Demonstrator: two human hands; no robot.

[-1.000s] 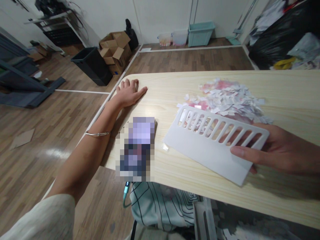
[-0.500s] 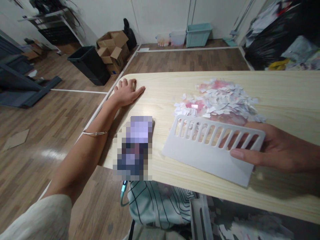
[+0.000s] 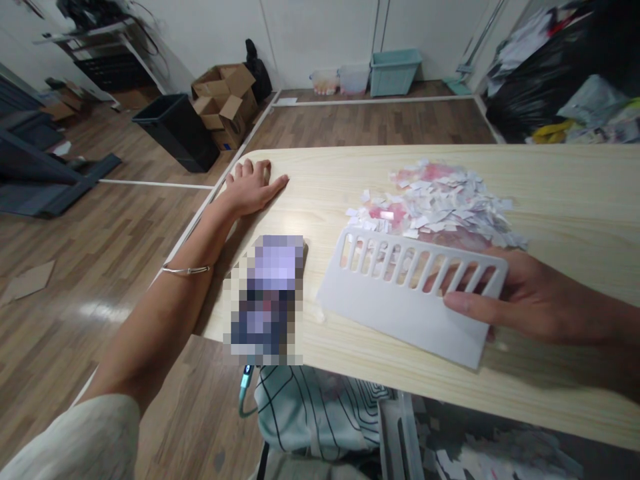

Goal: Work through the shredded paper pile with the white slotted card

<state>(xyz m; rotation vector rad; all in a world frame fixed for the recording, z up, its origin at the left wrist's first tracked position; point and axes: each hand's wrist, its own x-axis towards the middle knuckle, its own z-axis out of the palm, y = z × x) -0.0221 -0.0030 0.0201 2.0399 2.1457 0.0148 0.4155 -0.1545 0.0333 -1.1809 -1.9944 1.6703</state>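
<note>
My right hand (image 3: 530, 300) grips a white slotted plastic scraper (image 3: 400, 300) by its right end, thumb on the near face and fingers behind. The scraper is tilted over the tabletop, its slots along the top edge. Just beyond it lies a heap of small white paper scraps (image 3: 450, 200) with some pink bits; the scraper hides part of the heap's near side. Flat on the far left corner of the wooden table (image 3: 575, 200) rests my left hand (image 3: 250, 187), fingers spread, holding nothing.
A pixelated phone (image 3: 270, 293) with a teal cable (image 3: 245, 383) lies at the near left of the table. Below the front edge, an open drawer or bin (image 3: 500, 453) holds paper scraps. A black bin (image 3: 180, 130), cardboard boxes (image 3: 225, 100) and a teal crate (image 3: 395, 72) stand on the floor.
My right hand has moved the scraper somewhat to the left over the table. My left hand stays in its place, and the view has shifted only slightly.
</note>
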